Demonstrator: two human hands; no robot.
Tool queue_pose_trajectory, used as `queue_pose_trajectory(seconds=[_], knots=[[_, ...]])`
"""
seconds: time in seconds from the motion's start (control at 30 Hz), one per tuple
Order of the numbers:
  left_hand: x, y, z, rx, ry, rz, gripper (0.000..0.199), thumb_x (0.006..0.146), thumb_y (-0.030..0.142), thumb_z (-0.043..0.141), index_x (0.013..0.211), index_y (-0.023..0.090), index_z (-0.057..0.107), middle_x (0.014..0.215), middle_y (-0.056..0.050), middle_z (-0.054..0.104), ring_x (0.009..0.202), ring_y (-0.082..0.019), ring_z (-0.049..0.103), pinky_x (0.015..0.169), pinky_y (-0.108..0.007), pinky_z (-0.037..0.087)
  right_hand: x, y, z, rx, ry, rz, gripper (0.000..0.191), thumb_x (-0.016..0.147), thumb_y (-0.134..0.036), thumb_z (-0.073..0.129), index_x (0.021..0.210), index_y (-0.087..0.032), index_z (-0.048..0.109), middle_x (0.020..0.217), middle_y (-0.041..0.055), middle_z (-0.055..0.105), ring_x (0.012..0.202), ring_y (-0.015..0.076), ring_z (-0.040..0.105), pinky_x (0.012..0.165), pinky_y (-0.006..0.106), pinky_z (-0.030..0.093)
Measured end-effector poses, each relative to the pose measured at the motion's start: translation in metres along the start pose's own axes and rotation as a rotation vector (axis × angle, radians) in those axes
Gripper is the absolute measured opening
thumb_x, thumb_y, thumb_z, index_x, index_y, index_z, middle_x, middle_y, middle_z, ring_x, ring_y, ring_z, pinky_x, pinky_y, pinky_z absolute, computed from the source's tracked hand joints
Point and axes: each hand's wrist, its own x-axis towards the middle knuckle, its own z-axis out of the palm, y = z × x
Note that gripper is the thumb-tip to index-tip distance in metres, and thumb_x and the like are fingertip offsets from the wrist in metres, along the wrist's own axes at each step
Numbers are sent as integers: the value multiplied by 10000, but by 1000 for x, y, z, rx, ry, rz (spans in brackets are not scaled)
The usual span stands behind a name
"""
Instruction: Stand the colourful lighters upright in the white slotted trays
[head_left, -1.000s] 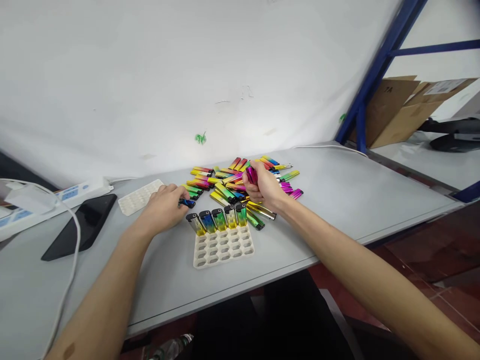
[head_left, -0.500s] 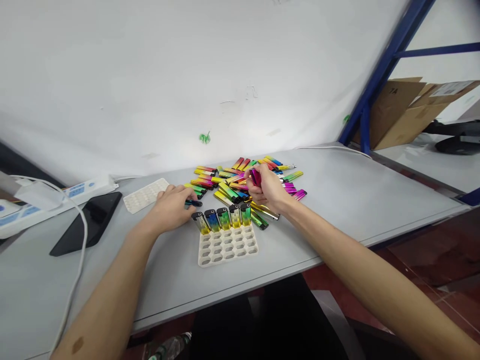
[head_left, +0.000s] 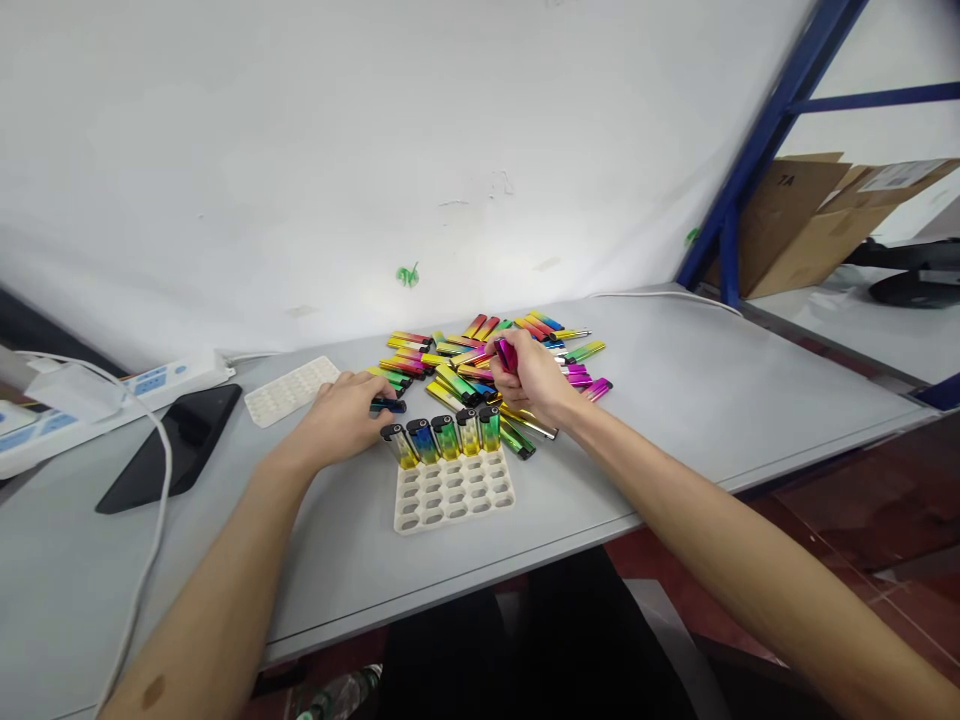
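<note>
A white tray (head_left: pixel 454 495) with rows of holes lies near the table's front edge, and several lighters (head_left: pixel 446 438) stand upright in its back row. Left of it, my left hand (head_left: pixel 346 415) is closed on a dark blue lighter (head_left: pixel 388 405) held low at the table. My right hand (head_left: pixel 534 375) grips a magenta lighter (head_left: pixel 506 354) above a loose pile of colourful metallic lighters (head_left: pixel 455 383). Part of the pile is hidden behind that hand.
A second white tray (head_left: pixel 291 391) lies at the left, beside a black phone (head_left: pixel 171 448). Behind the phone is a power strip (head_left: pixel 161 380) with a white cable (head_left: pixel 163 470). A blue metal frame (head_left: pixel 729 215) and cardboard boxes (head_left: pixel 817 230) are at the right.
</note>
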Motion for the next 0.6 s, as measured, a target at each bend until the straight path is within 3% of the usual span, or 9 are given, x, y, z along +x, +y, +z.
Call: queue_pose_trajectory(seconds=[0.07,0.17,0.3,0.37,0.43,0.6], knots=[[0,-1,1,-9,6,5,302,806,379,468,1022,239,627,1194,-90,681,1195,-347,547,977,-498,424,1,1,0,-10,-6,-7,322,950,-495,367,818,-225,482,488,-94,313,379,78,179,366,209,150],[1,-3,4,-28,34,19,286,806,385,480,1003,245,633,1176,-81,690,1168,-334,574,957,-471,440,3,4,-1,-166,26,-125,361,986,-528,338,890,-220,498,610,-59,441,429,91,373,418,225,310],[2,-7,7,-38,45,45,281,814,374,481,1009,239,633,1154,-83,693,1152,-323,588,933,-447,453,-6,-4,-2,-595,190,-431,225,988,-392,459,935,-201,565,859,25,571,723,147,609,642,296,495],[2,-8,7,-49,42,57,282,823,371,479,1019,236,632,1145,-85,692,1141,-317,595,925,-437,459,-20,-18,-1,-748,246,-607,182,972,-337,522,981,-199,640,936,49,596,905,181,620,799,343,507],[2,-8,7,-58,44,59,283,827,369,484,1026,235,633,1146,-85,690,1128,-314,605,918,-429,465,-39,-36,4,-811,265,-721,157,942,-294,594,1042,-209,679,945,43,625,928,183,613,858,361,496],[0,-4,3,-106,60,63,246,807,345,515,981,233,648,1080,-77,708,1014,-298,643,835,-390,482,-77,-65,34,-767,20,-692,244,897,-288,695,1122,-211,645,1000,31,689,799,152,640,747,319,525]])
